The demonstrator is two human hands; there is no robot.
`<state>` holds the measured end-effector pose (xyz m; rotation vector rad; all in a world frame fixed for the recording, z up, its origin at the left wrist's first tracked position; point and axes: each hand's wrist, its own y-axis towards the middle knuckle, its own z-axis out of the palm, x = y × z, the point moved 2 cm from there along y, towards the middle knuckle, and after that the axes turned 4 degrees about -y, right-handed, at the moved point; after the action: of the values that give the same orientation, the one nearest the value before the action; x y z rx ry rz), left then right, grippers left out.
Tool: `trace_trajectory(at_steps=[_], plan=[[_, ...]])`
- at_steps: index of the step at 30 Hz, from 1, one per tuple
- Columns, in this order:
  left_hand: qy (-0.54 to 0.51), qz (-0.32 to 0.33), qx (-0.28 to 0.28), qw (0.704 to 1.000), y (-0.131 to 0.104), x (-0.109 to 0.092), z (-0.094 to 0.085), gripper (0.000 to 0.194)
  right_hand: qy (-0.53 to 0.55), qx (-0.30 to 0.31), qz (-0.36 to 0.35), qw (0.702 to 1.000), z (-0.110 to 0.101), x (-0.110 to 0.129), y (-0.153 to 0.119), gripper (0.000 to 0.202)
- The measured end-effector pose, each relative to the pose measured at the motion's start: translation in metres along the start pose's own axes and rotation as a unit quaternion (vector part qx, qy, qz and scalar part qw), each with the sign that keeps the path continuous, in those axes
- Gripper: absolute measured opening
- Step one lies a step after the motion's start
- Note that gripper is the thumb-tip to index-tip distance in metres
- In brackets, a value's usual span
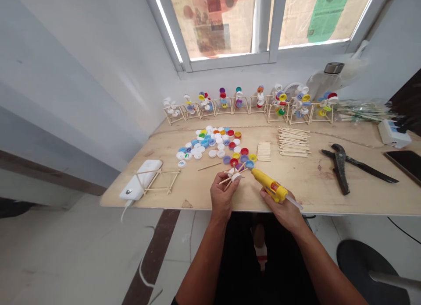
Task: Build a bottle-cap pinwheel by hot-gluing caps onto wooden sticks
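Observation:
My left hand (pixel 222 196) pinches a small wheel of wooden sticks (pixel 226 180) that spread out from its middle, with a white bottle cap (pixel 236 177) on it. In my right hand (pixel 283 208) is a yellow hot glue gun (pixel 269 185), a clear glue stick poking out of its back. The gun's nozzle points left, near a blue cap (pixel 249 164) and a little apart from the stick wheel. Many loose bottle caps (pixel 212 153) in several colours lie just beyond my hands. One single stick (pixel 209 166) rests left of the wheel.
Finished stick frames with cap wheels (pixel 239 104) line the wall. Short sticks (pixel 263 151) and long sticks (pixel 294 142) lie in piles. Black pliers (pixel 344 164), a phone (pixel 406 167) and a power strip (pixel 394 133) are right; a stick frame (pixel 161 182) leans on a white power bank (pixel 141 180) left.

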<state>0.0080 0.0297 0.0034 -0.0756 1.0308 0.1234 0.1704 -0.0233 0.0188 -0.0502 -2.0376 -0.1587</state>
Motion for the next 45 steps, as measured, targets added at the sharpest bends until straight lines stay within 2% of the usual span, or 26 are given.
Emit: trace_trajectory(at_steps=[7,14,20,32,45], plan=[[-0.001,0.003,0.008,1.000,0.0006,0.0015,-0.0005,0.033,-0.001,0.012,-0.016,1.000,0.0006,0.0010,0.0009,0.025],[0.007,0.006,0.002,1.000,0.0012,0.0019,-0.0019,0.034,0.029,-0.016,0.036,0.999,-0.0006,-0.0027,0.0001,0.029],[0.002,-0.007,0.003,1.000,0.0017,0.0019,-0.0020,0.034,0.049,-0.005,0.048,0.998,-0.0021,-0.0042,0.0002,0.030],[0.000,0.007,0.008,1.000,0.0016,0.0018,-0.0014,0.031,0.012,0.009,0.020,1.000,-0.0020,-0.0016,-0.0009,0.028],[-0.009,-0.009,0.023,1.000,0.0004,-0.0022,0.0001,0.031,0.036,0.011,0.032,0.999,0.0001,-0.0054,-0.0006,0.029]])
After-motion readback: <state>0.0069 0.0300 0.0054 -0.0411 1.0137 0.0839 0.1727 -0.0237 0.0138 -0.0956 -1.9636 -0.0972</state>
